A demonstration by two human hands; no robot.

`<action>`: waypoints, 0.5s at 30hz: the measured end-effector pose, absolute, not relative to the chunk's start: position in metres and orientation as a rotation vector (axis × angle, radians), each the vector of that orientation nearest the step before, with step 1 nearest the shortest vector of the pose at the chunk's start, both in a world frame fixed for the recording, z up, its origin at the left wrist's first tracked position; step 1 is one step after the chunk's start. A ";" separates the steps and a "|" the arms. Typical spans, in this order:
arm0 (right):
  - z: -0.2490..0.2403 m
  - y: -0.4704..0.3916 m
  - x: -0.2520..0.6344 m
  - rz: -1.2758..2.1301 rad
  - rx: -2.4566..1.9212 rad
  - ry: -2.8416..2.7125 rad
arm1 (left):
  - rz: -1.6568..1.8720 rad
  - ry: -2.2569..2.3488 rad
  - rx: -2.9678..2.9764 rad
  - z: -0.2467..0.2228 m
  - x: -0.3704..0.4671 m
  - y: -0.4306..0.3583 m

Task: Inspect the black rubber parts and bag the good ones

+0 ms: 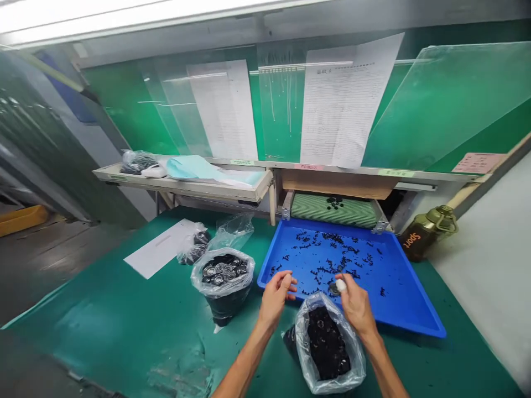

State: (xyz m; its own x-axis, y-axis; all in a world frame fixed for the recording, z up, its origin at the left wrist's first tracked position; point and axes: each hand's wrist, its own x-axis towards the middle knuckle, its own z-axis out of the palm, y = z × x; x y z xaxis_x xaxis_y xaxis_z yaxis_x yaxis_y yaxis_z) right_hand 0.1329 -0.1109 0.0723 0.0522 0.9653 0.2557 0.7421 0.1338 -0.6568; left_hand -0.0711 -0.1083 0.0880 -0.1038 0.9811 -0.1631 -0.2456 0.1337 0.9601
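Observation:
My right hand [357, 307] pinches a small dark round part [334, 288] over the near edge of the blue tray [415, 309]. Something white covers one fingertip or sits in the pinch; I cannot tell which. To its left, my left hand [277, 296] is at the tray's near left rim with loosely curled fingers apart, and no part shows in it. Many small black pieces [332, 239] lie scattered over the tray. Below and between my hands stands an open clear plastic bag [305, 354] full of black parts [327, 342].
Left of my hands, another open bag [230, 296] holds black round parts. Behind it lie a small tied bag [194, 246] and a white sheet [160, 249]. A green ribbed belt [332, 210] ends at the tray's far side. A bottle [427, 232] stands right; a shelf [186, 188] overhangs the back left.

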 end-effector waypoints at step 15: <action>0.070 -0.088 0.146 0.316 -1.608 -1.934 | 1.329 1.954 1.623 0.116 -0.174 -0.093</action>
State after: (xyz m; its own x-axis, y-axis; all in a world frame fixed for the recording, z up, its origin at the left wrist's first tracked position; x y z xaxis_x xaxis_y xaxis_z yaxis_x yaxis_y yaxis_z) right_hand 0.1461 -0.0882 0.0699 -0.0887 0.9525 0.2912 0.8105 0.2390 -0.5347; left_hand -0.1742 -0.0925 0.1162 -0.3334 0.8830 0.3304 0.6318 -0.0509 0.7735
